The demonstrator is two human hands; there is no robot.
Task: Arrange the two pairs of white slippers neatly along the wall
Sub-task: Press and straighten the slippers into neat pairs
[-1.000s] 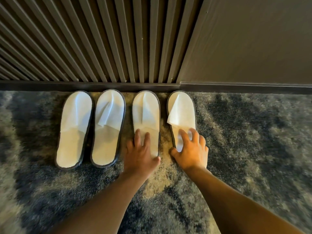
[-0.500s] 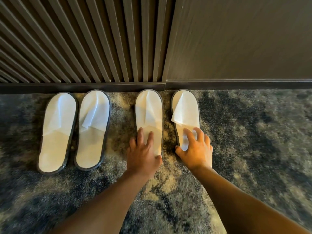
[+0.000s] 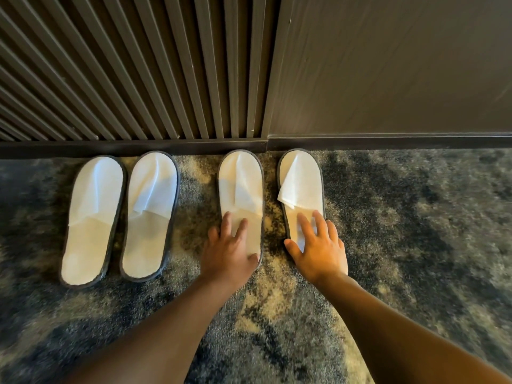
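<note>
Underfoot, mottled carpet (image 3: 388, 245) below slatted wall (image 3: 138, 65).

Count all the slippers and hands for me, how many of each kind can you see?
Flat white fabric slippers with dark grey edging: 4
Bare hands, one resting on each of the two slippers on the right: 2, left hand, right hand
Total: 6
</note>
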